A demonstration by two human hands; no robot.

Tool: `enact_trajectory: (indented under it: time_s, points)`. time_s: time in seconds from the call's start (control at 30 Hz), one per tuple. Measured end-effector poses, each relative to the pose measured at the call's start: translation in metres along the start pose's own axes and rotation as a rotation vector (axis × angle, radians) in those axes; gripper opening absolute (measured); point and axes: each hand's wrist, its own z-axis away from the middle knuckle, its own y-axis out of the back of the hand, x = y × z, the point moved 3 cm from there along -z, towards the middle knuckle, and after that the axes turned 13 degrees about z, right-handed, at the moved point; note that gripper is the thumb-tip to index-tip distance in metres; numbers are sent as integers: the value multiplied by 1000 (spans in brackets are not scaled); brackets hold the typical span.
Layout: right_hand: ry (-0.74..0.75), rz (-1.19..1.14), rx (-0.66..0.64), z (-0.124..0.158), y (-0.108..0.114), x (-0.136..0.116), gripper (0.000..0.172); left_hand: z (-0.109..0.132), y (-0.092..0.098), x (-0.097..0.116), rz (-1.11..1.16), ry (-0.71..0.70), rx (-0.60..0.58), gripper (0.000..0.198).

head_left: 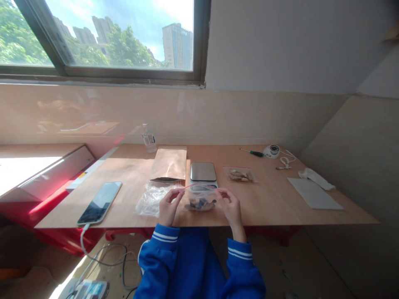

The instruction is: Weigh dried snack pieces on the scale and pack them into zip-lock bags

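Between my hands is a clear zip bag (201, 202) with a red seal line along its top; brown and dark pieces lie inside. My left hand (169, 205) pinches the top left corner, and my right hand (230, 205) pinches the top right corner. Just behind the bag stands a kitchen scale (203, 172) with a bare metal plate, its front partly covered by the bag. Crumpled clear plastic bags (149, 201) lie beside my left hand. A second zip bag (240, 175) with light brown pieces rests flat to the right of the scale.
A brown paper pouch (170, 164) lies left of the scale, a clear bottle (149, 139) behind it. At left is a phone (100, 202) on a cable. Farther right are a screwdriver (256, 153), a white dome camera (272, 152), a white sheet (314, 194) and a white packet (316, 179).
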Motion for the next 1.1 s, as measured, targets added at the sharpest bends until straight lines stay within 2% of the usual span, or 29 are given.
enact_trajectory:
  time_s: [0.3, 0.57, 0.77, 0.97, 1.1]
  points:
    - [67, 29, 114, 0, 2, -4, 22, 0, 5, 3, -44, -26, 36, 22]
    - [-35, -79, -57, 1, -6, 1, 27, 2, -2, 3, 32, 62, -26, 24]
    - [7, -74, -56, 2, -8, -5, 24, 3, -6, 0, 58, 62, -30, 23]
    - [56, -62, -23, 2, -2, -4, 19, 0, 6, 1, -28, 21, -16, 18]
    - [32, -99, -87, 2, -7, -4, 20, -2, 10, 2, -5, 36, -18, 19]
